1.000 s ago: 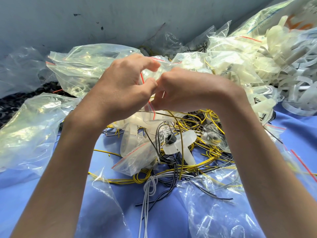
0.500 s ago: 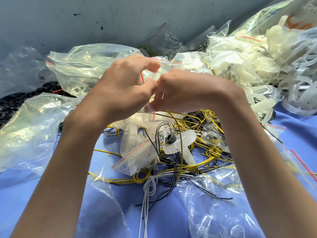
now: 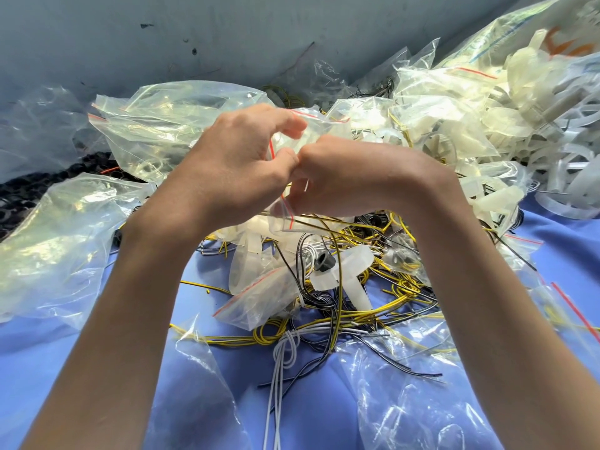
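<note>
Both hands work the red-striped mouth of a small clear zip bag above a heap of parts.

The left hand and right hand meet thumb to thumb in the middle of the scene, fingers curled, each pinching the top edge of the zip bag, which hangs just beneath them. Whether the strip is being pressed shut or pulled apart cannot be told, and the bag's contents are hidden. Judging by the spread, the job looks well under way but far from done. Filled bags lie at the far left, while loose wires, a white fan blade and flat empty bags wait nearer on the blue cloth. The far-right sack carries orange and blue print, too blurred to read; no other writing shows.
</note>
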A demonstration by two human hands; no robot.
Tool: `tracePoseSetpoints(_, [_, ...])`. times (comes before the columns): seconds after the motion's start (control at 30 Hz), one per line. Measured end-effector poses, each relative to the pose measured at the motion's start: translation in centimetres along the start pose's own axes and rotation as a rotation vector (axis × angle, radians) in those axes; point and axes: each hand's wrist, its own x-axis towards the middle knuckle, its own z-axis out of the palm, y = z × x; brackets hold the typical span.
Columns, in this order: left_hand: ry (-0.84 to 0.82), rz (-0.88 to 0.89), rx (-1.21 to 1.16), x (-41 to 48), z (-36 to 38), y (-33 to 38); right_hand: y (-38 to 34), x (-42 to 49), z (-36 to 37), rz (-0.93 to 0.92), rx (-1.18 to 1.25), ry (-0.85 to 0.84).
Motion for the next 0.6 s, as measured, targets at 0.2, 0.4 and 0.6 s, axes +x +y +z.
tracePoseSetpoints(0.2, [-0.005, 0.003, 0.010, 0.00, 0.02, 0.03, -0.02, -0.03, -0.10, 0.013, 0.007, -0.021])
tracePoseSetpoints(0.4, [0.005, 0.001, 0.000, -0.09, 0.03, 0.22, 0.04, -0.16, -0.11, 0.018, 0.037, 0.006])
tracePoseSetpoints(0.6, [0.024, -0.016, -0.008, -0.07, -0.06, 0.39, 0.32, -0.17, -0.27, 0.040, 0.025, 0.130])
